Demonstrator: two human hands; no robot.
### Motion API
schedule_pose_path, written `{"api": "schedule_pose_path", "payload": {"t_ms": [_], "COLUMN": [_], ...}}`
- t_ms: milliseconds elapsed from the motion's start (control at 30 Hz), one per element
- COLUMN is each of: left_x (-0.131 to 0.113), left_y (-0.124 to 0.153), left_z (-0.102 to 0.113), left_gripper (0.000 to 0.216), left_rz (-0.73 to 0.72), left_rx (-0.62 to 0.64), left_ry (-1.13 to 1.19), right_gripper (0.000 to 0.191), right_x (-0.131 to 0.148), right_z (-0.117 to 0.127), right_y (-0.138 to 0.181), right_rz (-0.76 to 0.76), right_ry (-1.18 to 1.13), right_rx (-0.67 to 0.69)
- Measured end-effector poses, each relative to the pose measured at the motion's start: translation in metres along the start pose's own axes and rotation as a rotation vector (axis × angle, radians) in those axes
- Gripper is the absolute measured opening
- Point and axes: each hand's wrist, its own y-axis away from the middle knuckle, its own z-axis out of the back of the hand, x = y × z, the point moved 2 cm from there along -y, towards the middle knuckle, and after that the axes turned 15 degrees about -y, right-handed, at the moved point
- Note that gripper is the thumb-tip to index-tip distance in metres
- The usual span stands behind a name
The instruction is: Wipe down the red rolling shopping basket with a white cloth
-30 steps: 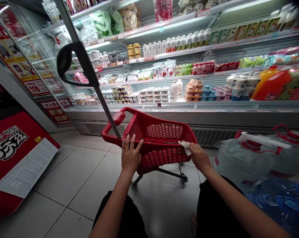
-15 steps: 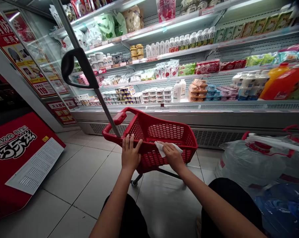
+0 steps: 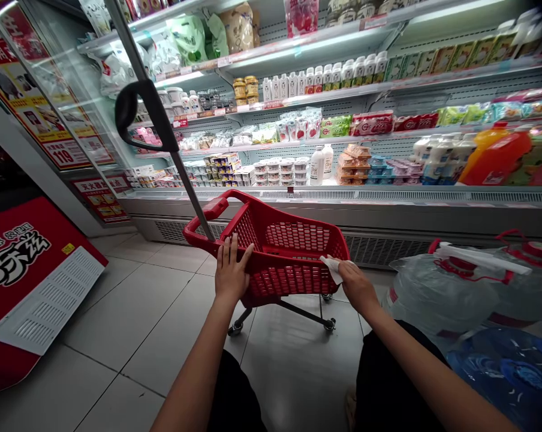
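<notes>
A red plastic shopping cart [image 3: 293, 279] with lattice sides stands on the tiled floor before me. My left hand [image 3: 232, 267] rests on the near rim by the handle end, fingers extended and spread. In my right hand [image 3: 357, 284] a crumpled white cloth or tissue [image 3: 334, 269] is gripped; it touches the near rim at the cart's right front corner. A grey pole [image 3: 190, 186] with a black grip [image 3: 145, 117] rises from the cart's handle end. Inside, the basket's visible part holds nothing.
A lit refrigerated shelf [image 3: 298, 195] full of dairy goods runs behind the cart. Large clear water jugs [image 3: 442, 294] and a blue water bottle [image 3: 509, 372] stand close on my right. A red freezer cabinet [image 3: 37, 288] is at the left.
My right hand has slid the white cloth rightward along the near rim to the cart's right corner. My left hand stays on the rim. The view has shifted slightly.
</notes>
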Motion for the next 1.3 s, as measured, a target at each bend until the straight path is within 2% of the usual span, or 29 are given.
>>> {"api": "schedule_pose_path", "payload": {"t_ms": [100,200,267,333,433,567,700,800,867,933,1033,1100,1200,1300], "left_x": [-0.019,-0.056,-0.080,-0.093,-0.090,-0.064,-0.037,-0.028,-0.035,-0.053,-0.084,-0.095,-0.093,-0.083], "left_y": [0.001,0.006,0.010,0.014,0.017,0.021,0.024,0.027,0.032,0.039,0.051,0.058,0.061,0.058], "left_z": [-0.002,-0.007,-0.012,-0.016,-0.020,-0.020,-0.018,-0.016,-0.015,-0.013,-0.008,-0.004,-0.001,-0.001], "left_gripper": [0.094,0.096,0.099,0.104,0.109,0.111,0.104,0.092,0.084,0.078,0.070,0.070,0.070,0.067], "left_rz": [0.054,-0.001,-0.032,-0.012,-0.019,-0.047,-0.027,0.051,0.117,0.142,0.107,0.110,0.103,0.100], "left_rx": [0.036,0.085,0.093,0.090,0.076,0.094,0.122,0.153,0.176,0.176,0.119,0.086,0.075,0.102], "left_ry": [0.009,0.073,0.125,0.148,0.160,0.151,0.094,0.079,0.085,0.094,0.125,0.127,0.122,0.133], "right_gripper": [0.068,0.060,0.056,0.051,0.044,0.040,0.037,0.042,0.048,0.053,0.050,0.045,0.043,0.043], "right_x": [0.017,0.038,0.048,0.052,0.057,0.070,0.075,0.071,0.070,0.074,0.084,0.084,0.065,0.032], "right_z": [-0.006,-0.015,-0.018,-0.017,-0.015,-0.016,-0.015,-0.009,-0.008,-0.010,-0.018,-0.022,-0.018,-0.010], "right_y": [-0.003,-0.009,-0.013,-0.017,-0.019,-0.009,0.012,0.024,0.027,0.026,0.023,0.021,0.015,0.005], "right_rz": [-0.017,-0.028,-0.029,-0.019,-0.002,0.037,0.127,0.260,0.337,0.372,0.390,0.408,0.409,0.334], "right_ry": [-0.004,0.028,0.046,0.046,0.038,0.037,-0.037,-0.163,-0.246,-0.289,-0.293,-0.294,-0.290,-0.248], "right_rx": [-0.055,-0.086,-0.062,-0.017,0.030,0.041,0.045,0.100,0.149,0.174,0.190,0.222,0.262,0.221]}}
